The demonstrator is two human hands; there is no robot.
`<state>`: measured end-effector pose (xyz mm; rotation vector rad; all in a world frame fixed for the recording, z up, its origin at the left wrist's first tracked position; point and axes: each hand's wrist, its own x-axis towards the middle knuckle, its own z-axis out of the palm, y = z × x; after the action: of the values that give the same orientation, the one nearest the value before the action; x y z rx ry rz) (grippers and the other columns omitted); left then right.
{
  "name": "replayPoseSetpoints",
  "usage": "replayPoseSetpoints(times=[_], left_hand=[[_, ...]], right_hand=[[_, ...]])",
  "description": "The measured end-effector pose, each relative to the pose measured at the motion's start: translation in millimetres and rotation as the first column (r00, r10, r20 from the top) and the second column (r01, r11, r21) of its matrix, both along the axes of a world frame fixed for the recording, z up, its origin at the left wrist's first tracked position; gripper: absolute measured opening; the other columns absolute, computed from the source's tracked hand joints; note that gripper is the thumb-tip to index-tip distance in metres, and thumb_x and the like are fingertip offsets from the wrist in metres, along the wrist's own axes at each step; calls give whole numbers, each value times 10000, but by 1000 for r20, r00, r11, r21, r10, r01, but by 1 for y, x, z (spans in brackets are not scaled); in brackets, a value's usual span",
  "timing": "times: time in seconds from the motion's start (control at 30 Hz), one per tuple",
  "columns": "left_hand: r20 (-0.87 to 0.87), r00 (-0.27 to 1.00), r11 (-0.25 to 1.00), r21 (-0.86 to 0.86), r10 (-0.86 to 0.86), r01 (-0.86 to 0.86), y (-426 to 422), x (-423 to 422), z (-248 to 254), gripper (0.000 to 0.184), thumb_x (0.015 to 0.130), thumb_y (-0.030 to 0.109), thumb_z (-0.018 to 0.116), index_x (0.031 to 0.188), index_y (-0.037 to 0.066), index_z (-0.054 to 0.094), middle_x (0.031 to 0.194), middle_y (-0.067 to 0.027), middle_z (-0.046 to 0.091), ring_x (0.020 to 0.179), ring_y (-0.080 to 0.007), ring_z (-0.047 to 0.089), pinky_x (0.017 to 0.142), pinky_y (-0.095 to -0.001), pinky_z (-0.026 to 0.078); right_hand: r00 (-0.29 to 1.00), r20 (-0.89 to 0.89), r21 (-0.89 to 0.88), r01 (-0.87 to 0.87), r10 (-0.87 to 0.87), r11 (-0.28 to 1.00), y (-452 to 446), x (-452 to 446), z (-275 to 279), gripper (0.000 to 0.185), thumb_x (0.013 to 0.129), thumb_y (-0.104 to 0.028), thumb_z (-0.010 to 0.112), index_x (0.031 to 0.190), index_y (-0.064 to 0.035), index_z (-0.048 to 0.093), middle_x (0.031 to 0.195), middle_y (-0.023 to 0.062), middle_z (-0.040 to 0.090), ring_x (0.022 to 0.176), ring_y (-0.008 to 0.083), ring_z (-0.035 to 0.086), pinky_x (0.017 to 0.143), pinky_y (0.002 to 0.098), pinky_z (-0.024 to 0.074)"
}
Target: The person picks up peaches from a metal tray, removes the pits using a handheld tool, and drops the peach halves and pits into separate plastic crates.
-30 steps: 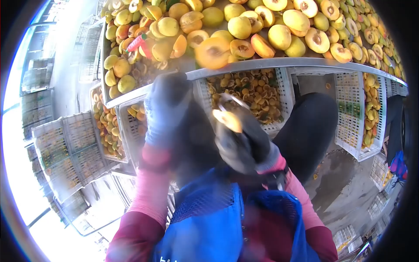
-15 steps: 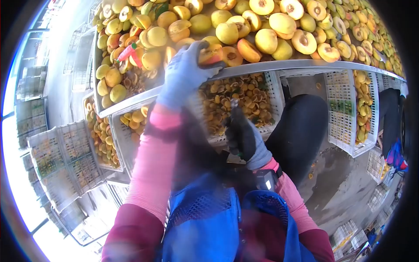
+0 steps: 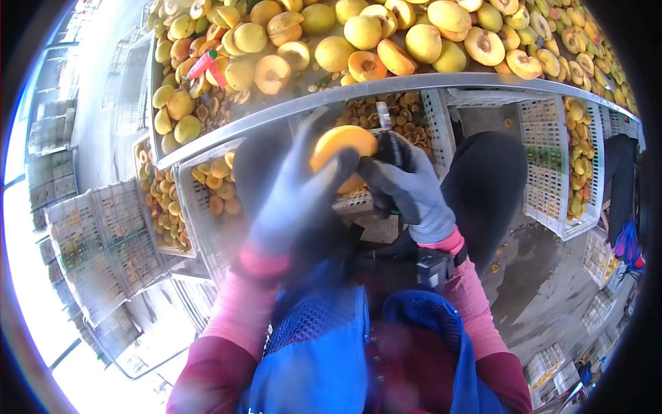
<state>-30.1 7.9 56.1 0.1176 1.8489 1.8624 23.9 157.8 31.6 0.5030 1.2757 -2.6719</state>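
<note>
My left hand [image 3: 293, 183], in a grey-blue glove, is closed around a yellow peach half [image 3: 343, 141] held in front of the table's edge. Beside it, my right hand [image 3: 410, 183], in a dark-palmed glove, grips a small metal-tipped tool [image 3: 383, 114] whose tip points up and away. The tool's handle is hidden in the fist. The fingertips of both hands meet at the peach's right side. Halved peaches [image 3: 272, 74] lie cut face up near the rim, among whole-looking ones.
A metal table rim [image 3: 414, 83] runs across in front of me. Below it stand a crate of peach scraps [image 3: 410, 114] and a crate of peach pieces [image 3: 219, 186]. Another white crate [image 3: 545, 165] is on the right. Stacked crates [image 3: 103, 241] stand left. A red-and-green object [image 3: 201, 64] lies among the fruit.
My left hand has come back from the fruit pile toward my body with a peach half. My right hand has risen slightly to meet it, still holding the tool.
</note>
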Motion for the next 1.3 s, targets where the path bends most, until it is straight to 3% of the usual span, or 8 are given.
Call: replayPoseSetpoints(times=[0.17,0.3,0.63,0.8,0.97,1.03,1.2,1.3], left_hand=[[109,957,960,56,268,-275,9,20,-12,330,962,284,525,1131,4,563,1003,-65,608,898,-118,587,803,-244,484],[-19,970,968,80,242,-239,8,35,-12,364,972,329,497,1098,-3,577,986,-66,614,873,-100,587,767,-252,495],[0,919,917,72,394,-393,18,56,-10,311,974,325,485,1025,33,580,856,-24,586,640,-33,506,500,-169,392],[-50,948,948,78,313,-309,11,57,-19,316,969,292,497,1071,1,567,923,-69,607,780,-94,542,677,-232,450],[44,970,968,76,237,-240,6,57,-14,287,966,247,497,1058,-14,573,919,-79,609,830,-119,543,736,-260,453],[-28,980,979,60,199,-197,4,54,-20,284,967,244,494,1050,-16,573,908,-77,604,823,-120,540,728,-263,447],[-514,854,985,-170,-80,-11,-9,48,-26,321,930,241,556,1116,-21,553,928,-65,607,852,-125,565,760,-291,479],[-451,890,988,-156,-73,3,-7,48,-29,292,935,237,544,1077,-18,565,894,-74,613,816,-124,555,742,-283,468]], right_hand=[[980,-43,442,194,-196,876,-24,17,-24,209,883,-112,619,1045,12,575,714,29,580,553,84,530,499,222,425],[992,-110,855,65,58,515,-39,50,3,210,881,-202,616,925,-16,531,747,156,607,654,306,616,597,384,470],[965,-257,841,201,44,502,-45,61,3,223,912,-181,526,1045,-3,526,822,195,610,725,380,600,631,426,467],[944,-299,883,220,136,414,-46,72,-16,245,936,-199,498,1070,5,520,820,142,618,706,306,602,657,404,470],[991,96,201,-109,92,973,-44,70,-12,237,956,-260,501,997,-29,534,723,37,553,594,149,535,550,284,426],[901,375,-107,-192,218,976,-37,64,15,248,959,-301,511,940,-55,540,690,8,515,548,96,495,496,233,386],[876,233,-568,-230,422,790,-29,67,7,406,933,-517,469,824,-129,518,601,-17,451,428,81,407,368,228,298],[858,178,-722,-219,482,656,-30,69,-5,474,909,-603,430,801,-148,508,564,-26,419,389,91,369,336,235,262]])
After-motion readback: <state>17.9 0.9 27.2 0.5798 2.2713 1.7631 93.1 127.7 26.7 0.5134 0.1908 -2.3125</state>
